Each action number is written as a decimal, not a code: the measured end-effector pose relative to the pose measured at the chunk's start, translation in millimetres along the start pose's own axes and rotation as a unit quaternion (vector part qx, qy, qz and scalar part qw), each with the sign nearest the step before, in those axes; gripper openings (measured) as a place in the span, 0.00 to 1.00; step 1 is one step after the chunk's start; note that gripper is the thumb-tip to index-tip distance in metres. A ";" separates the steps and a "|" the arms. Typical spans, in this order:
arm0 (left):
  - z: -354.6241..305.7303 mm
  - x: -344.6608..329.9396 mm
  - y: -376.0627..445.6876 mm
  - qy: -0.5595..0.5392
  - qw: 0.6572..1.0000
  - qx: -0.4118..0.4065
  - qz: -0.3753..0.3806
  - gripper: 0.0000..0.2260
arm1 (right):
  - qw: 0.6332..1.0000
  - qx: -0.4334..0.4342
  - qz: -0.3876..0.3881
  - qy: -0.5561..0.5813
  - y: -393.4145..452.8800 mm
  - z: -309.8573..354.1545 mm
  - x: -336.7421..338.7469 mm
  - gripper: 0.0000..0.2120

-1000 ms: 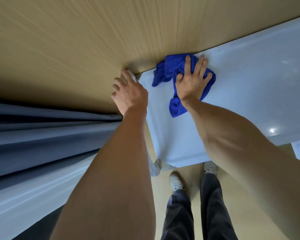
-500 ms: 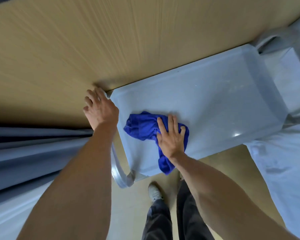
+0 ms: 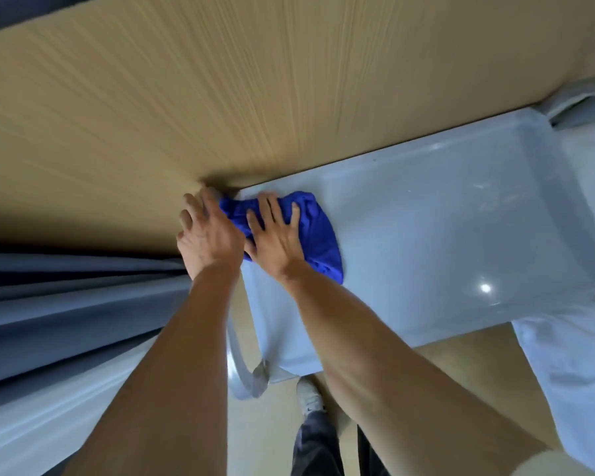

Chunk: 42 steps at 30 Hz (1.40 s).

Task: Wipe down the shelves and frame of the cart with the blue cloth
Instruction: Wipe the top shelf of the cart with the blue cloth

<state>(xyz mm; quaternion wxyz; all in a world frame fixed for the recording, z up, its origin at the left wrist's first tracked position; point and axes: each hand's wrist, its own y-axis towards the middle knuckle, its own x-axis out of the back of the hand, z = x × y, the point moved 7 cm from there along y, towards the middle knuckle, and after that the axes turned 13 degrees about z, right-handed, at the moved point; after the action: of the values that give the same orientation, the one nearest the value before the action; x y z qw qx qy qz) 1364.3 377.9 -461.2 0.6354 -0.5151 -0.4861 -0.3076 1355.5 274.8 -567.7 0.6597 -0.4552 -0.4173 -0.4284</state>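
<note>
My right hand (image 3: 277, 240) spread flat on the crumpled blue cloth (image 3: 318, 235) at the glossy pale-grey cart shelf (image 3: 443, 242)'s far-left corner, gripping nothing, my left hand (image 3: 208, 235) at that corner, its grasp hidden.

The cloth (image 3: 318, 235) is a deep, saturated blue, plain with no print, darker in its folds. The cart's top shelf (image 3: 443, 235) is a pale grey-white with a slight bluish cast, glossy, with a few bright white glints of reflected light. The cart's frame tube (image 3: 244, 376) is light silver-grey. The wall (image 3: 220, 91) behind is tan, streaked with fine, paler wood-grain lines. The curtain (image 3: 66, 304) is slate blue-grey in darker and lighter folds. The trousers (image 3: 318, 448) are dark charcoal, the shoe (image 3: 310, 396) off-white, the floor (image 3: 272, 434) pale beige.
</note>
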 end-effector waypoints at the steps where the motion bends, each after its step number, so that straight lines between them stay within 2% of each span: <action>1: -0.3 0.7 0.1 0.001 1.000 -0.001 -0.004 0.21 | 1.000 0.002 0.007 -0.005 4.8 5.1 -0.6 0.23; 5: -2.5 3.4 0.3 0.011 1.000 0.011 -0.002 0.23 | 1.000 -0.019 0.006 0.016 30.9 -37.0 10.9 0.20; 8: -0.2 4.2 -1.4 0.012 1.000 0.019 0.001 0.23 | 0.991 -0.123 -0.036 0.046 25.8 -101.8 23.5 0.20; 12: -1.7 3.2 -2.3 0.020 1.000 0.023 -0.005 0.22 | 0.979 -0.197 -0.045 0.031 15.8 -191.2 38.9 0.21; 16: -3.7 0.5 -2.7 0.035 0.999 0.021 -0.004 0.22 | 0.946 -0.308 -0.056 0.087 -4.5 -249.8 52.8 0.22; 18: -3.3 1.1 -2.5 0.037 0.999 0.025 0.000 0.23 | 0.938 -0.330 -0.070 0.084 -22.5 -234.3 49.2 0.23; 19: -3.7 1.5 -3.6 0.038 0.999 0.025 0.002 0.24 | 0.944 -0.314 -0.073 0.077 -36.5 -216.6 43.7 0.23; 24: -5.4 3.8 -7.4 0.033 0.999 0.011 -0.011 0.23 | 0.984 -0.167 -0.009 0.056 -180.2 -105.8 -20.3 0.25; 27: -7.1 4.0 -7.9 0.041 0.999 -0.003 -0.018 0.23 | 0.994 -0.102 0.033 0.016 -233.2 -83.0 -43.3 0.28; 31: -9.5 2.3 -5.7 0.056 0.998 0.002 -0.012 0.24 | 0.997 -0.052 0.060 -0.020 -213.1 -101.7 -37.0 0.31; 34: -11.2 1.7 -5.5 0.052 0.999 0.003 -0.005 0.25 | 0.997 -0.052 0.061 -0.016 -194.2 -112.4 -32.2 0.27; 37: -12.0 0.1 -4.8 0.060 0.998 0.005 -0.007 0.26 | 0.995 -0.094 0.023 0.010 -145.6 -129.4 -15.9 0.23; 42: -10.8 -3.8 -0.9 0.088 0.996 -0.007 -0.011 0.27 | 0.982 -0.179 0.035 0.055 -106.3 -122.9 -7.7 0.25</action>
<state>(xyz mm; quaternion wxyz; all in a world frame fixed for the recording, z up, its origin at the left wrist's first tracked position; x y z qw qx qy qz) 1365.5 367.0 -464.4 0.6686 -0.4850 -0.4319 -0.3622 1272.6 135.2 -578.2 0.6041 -0.5556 -0.2809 -0.4975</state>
